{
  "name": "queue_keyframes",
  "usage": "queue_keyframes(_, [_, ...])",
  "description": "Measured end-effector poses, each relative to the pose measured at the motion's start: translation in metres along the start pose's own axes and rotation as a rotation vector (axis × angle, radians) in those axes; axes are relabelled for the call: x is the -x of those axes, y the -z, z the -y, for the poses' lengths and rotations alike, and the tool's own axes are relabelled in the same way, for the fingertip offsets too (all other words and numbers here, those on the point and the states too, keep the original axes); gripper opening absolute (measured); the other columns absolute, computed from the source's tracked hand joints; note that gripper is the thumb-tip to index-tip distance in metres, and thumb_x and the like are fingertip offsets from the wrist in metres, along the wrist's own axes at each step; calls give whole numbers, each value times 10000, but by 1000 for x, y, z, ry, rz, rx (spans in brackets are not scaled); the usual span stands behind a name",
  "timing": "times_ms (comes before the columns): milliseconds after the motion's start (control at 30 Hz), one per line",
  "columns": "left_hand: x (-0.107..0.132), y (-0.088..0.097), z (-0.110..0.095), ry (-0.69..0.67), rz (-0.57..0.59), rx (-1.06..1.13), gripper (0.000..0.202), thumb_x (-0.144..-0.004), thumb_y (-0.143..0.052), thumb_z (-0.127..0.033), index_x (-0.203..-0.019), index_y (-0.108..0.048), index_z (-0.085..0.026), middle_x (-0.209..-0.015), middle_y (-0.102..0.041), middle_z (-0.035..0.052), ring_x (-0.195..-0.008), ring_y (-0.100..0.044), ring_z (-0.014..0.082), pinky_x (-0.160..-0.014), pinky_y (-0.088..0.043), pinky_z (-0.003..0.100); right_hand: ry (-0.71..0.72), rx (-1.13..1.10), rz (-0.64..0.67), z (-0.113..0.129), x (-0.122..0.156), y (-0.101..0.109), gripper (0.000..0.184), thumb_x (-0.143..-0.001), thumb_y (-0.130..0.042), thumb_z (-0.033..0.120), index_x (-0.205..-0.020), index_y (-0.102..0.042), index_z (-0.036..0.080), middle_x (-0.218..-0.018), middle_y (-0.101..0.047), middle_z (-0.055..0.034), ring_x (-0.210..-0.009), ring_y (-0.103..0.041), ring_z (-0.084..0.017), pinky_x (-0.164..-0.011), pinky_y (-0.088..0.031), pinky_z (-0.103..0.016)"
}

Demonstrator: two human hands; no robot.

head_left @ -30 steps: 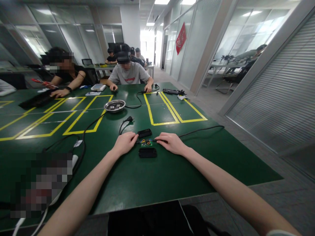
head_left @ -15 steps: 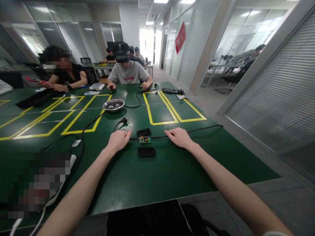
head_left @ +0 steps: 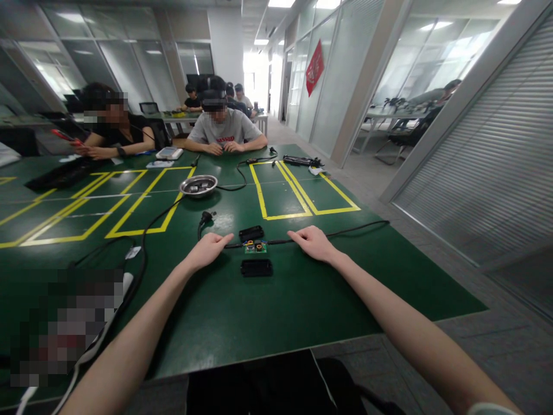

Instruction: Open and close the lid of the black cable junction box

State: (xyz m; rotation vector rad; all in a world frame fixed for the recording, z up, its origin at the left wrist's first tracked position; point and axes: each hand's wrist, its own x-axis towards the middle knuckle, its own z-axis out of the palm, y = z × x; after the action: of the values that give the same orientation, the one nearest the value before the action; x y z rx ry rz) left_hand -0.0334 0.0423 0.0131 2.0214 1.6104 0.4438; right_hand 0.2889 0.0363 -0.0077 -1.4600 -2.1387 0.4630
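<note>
A small green circuit board with copper coils lies between my hands, a black cable running out from each side. My left hand is closed around the left cable, whose plug rests just beyond the fingers. On the other side my right hand pinches the right cable, which trails on toward the table's right edge. Behind the board lies one black plastic case half. The other case half lies in front of it, nearer to me.
A metal bowl with small parts stands beyond my left hand. Yellow tape outlines mark the green table. A black tripod lies at the far side. Across the table sit a person in grey and another in black.
My left hand has shifted slightly, and the plug beside it has swung left and down. The person in grey has brought both hands together, leaving a dark item on the table.
</note>
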Motion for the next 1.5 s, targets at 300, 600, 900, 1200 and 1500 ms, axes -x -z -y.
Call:
queue_keyframes(300, [8, 14, -3, -22, 331, 364, 688, -728, -556, -833, -580, -252, -234, -551, -217, -74, -524, -191, 97, -518, -175, 260, 56, -334, 236, -3, 6, 7, 642, -908, -465, 723, -553, -266, 227, -562, -215, 56, -535, -221, -88, -527, -197, -273])
queue_keyframes(600, [10, 20, -1, -50, 436, 361, 473, -721, -589, -608, -552, -379, -218, -571, -347, -43, -559, -290, 122, -543, -239, 273, 42, -402, 310, -1, 9, 9, 633, -856, -594, 666, -520, -287, 227, -537, -230, 73, -514, -227, -75, -514, -210, -266])
queue_keyframes(900, [10, 21, -4, -110, 457, 270, 503, -743, -618, -589, -507, -387, -209, -527, -347, -53, -528, -289, 107, -538, -232, 274, 59, -376, 292, -2, 10, 6, 613, -852, -619, 623, -519, -297, 221, -534, -244, 76, -526, -245, -77, -531, -221, -260])
queue_keyframes(1200, [8, 16, -1, -87, 435, 251, 517, -734, -633, -608, -521, -379, -210, -503, -330, -66, -501, -270, 94, -515, -203, 260, 51, -324, 227, -1, 8, 5, 646, -841, -601, 689, -514, -302, 219, -534, -255, 68, -533, -262, -83, -537, -228, -266])
queue_keyframes(1500, [9, 16, -1, -88, 440, 238, 536, -720, -671, -602, -513, -362, -215, -502, -303, -77, -488, -257, 88, -512, -193, 260, 49, -272, 225, -1, 7, 5, 646, -814, -626, 690, -511, -308, 216, -538, -250, 64, -545, -258, -89, -545, -215, -270])
